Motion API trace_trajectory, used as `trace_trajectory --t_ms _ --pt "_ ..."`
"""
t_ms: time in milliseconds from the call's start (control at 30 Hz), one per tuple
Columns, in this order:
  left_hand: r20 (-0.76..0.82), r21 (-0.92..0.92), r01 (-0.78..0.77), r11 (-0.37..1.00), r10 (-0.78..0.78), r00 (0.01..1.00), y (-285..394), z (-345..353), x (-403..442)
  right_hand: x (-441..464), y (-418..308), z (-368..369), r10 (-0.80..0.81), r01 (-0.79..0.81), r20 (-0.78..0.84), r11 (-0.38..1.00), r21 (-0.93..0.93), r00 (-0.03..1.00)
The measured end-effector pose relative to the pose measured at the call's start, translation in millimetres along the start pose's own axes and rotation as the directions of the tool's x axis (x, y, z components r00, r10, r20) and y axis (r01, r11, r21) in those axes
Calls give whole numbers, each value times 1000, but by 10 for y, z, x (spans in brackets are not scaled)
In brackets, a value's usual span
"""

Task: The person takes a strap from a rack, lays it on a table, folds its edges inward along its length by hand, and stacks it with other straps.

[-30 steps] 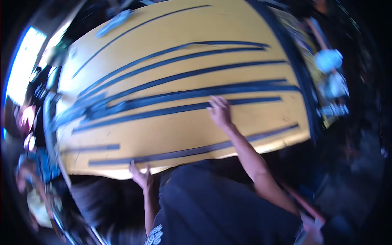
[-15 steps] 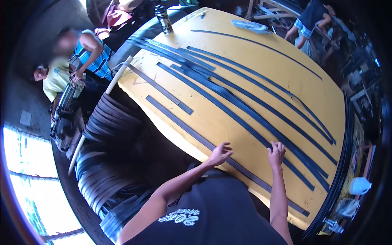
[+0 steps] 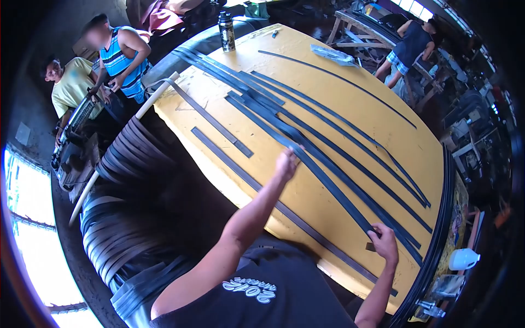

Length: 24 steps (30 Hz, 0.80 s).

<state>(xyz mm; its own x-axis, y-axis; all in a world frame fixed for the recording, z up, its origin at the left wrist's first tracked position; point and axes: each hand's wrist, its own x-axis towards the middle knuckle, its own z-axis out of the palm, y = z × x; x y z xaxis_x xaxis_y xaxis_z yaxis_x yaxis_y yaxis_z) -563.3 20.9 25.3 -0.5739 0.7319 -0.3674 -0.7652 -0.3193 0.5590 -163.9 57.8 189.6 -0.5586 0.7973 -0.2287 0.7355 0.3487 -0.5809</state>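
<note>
Several long dark strips lie lengthwise over a yellow tabletop (image 3: 350,126). My left hand (image 3: 287,163) is closed on the middle of one black strip (image 3: 328,183). Near the right end of that same strip, my right hand (image 3: 384,240) grips it, with a short end showing below the fingers. Beyond it, other black strips (image 3: 361,194) lie close together, some overlapping toward the far left. A brownish strip (image 3: 295,217) rests along the table's near edge, partly behind my left arm. A shorter one (image 3: 210,117) lies at the left.
A pole (image 3: 143,109) bears hanging dark strips (image 3: 131,150) at the left. A bottle (image 3: 226,34) and a plastic packet (image 3: 332,55) stand and lie at the far side. Two people (image 3: 123,60) are at the left, another person (image 3: 407,49) at the back right. A white jug (image 3: 464,259) is at the right.
Both hands have closed on the black strip. My left hand has moved away from the near edge to it, and my right hand has come nearer my body, shifting the strip slightly.
</note>
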Motion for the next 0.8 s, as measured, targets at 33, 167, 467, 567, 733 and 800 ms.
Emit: trace_trajectory --t_ms 33,167,467,567,733,800 --pt "19 38 -94 995 94 995 244 -64 192 -150 -22 -133 51 -51 -2 995 -91 999" --pt "-77 -110 -231 967 224 972 1312 -115 353 -882 323 -447 206 -205 -43 979 15 978" --pt "79 -211 -390 897 413 907 2177 -500 -218 -2608 1054 -536 542 -509 -153 835 209 826" --pt "82 -242 -374 895 403 912 2301 -584 -344 -2745 871 -508 575 -547 -93 808 221 813" --pt "113 -258 -397 881 435 893 2643 -801 -454 -2840 300 -360 568 -537 -71 806 248 820" --pt "122 -300 -365 881 415 901 2807 -987 -422 -2850 96 -270 587 -553 -73 791 260 806"
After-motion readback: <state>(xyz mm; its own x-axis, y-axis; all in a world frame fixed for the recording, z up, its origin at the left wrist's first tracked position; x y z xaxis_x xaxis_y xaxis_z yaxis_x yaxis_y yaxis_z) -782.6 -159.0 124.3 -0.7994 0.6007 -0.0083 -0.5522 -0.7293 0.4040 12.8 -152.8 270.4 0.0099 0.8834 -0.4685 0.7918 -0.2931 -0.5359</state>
